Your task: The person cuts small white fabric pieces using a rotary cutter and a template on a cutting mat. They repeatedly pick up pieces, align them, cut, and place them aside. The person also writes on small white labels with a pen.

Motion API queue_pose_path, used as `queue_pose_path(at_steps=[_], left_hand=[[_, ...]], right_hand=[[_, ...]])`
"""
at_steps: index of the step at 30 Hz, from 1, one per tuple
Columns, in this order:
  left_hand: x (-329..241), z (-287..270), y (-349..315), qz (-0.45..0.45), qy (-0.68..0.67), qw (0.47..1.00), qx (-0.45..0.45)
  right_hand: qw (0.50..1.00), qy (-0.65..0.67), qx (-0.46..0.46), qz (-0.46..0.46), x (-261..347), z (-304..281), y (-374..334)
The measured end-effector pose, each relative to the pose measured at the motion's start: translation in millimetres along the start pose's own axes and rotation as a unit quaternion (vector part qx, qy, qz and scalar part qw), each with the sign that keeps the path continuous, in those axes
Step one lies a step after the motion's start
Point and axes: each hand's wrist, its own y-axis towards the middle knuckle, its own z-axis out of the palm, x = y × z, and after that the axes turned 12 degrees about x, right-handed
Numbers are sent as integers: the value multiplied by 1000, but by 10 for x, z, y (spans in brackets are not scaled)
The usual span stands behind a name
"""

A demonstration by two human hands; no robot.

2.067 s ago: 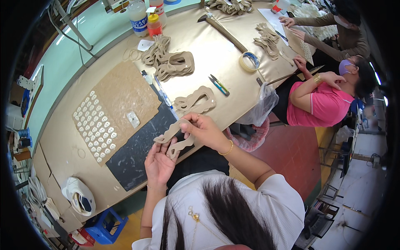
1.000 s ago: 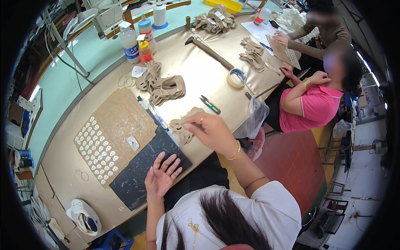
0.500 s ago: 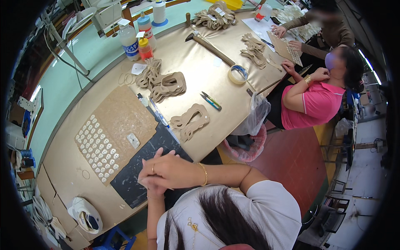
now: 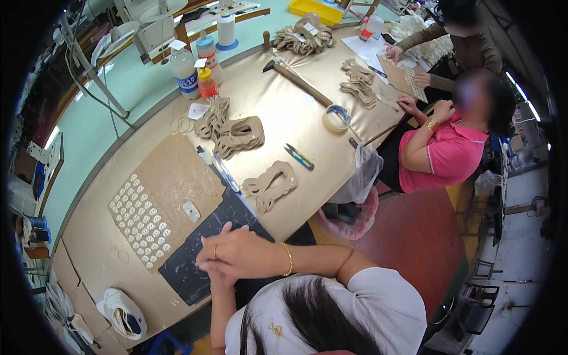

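Observation:
My two hands are clasped together over the near edge of the table, above a dark scuffed mat. My right hand (image 4: 245, 253), with a ring on a finger and a chain bracelet at the wrist, lies on top, its fingers wrapped over the other hand. Beneath it my left hand (image 4: 220, 271) is mostly hidden; some of its fingertips stick out, stretched apart. No tool or workpiece shows in either hand. Nearby lies a brown board (image 4: 177, 171) bearing rows of small whitish pieces (image 4: 141, 222) and a small pale block (image 4: 190, 211). Beige looped cut pieces (image 4: 272, 188) lie beyond my hands.
Thread snips (image 4: 300, 156), a tape roll (image 4: 337, 118), a hammer (image 4: 299, 80) and bundled beige loops (image 4: 239, 136) lie across the table. Bottles (image 4: 184, 71) stand at the back. A lined bin (image 4: 349, 219) stands beside the table. Two co-workers are at the right, one in a pink shirt (image 4: 447, 151).
My hands stay clasped, nearly unmoved. The view has shifted slightly. The co-worker in pink has tipped their head, and their raised hand is a little lower.

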Motion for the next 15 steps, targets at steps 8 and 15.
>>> queue_pose_path(at_steps=[8,15], left_hand=[[-39,-15,-23,40,-190,981,-12],[-43,58,1,9,-233,972,-2]], right_hand=[[997,26,1,73,-78,-94,-51],[994,-18,-39,99,-167,-157,-71]])
